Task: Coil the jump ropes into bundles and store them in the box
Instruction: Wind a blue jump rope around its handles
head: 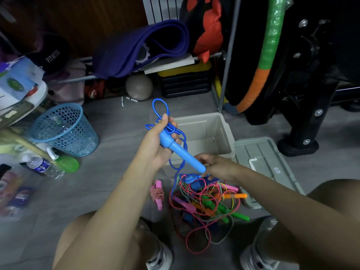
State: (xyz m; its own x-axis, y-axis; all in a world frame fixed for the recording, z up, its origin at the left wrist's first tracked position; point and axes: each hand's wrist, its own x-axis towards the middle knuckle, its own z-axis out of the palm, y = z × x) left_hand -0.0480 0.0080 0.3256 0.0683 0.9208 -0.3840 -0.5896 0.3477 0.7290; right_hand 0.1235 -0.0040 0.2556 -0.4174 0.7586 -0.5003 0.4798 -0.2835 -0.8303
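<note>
Left hand (158, 142) grips the glossy blue handle (182, 152) and looped blue cord (160, 110); right hand (216, 165) pinches the cord below, above tangled multicoloured ropes (206, 201); beige box (204, 133) just beyond.

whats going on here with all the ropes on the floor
A person is crouched over a tangled pile of jump ropes. The left hand grips a blue handle with loops of blue rope, while the right hand pinches the rope below. The beige box sits open, its lid beside it.
</note>
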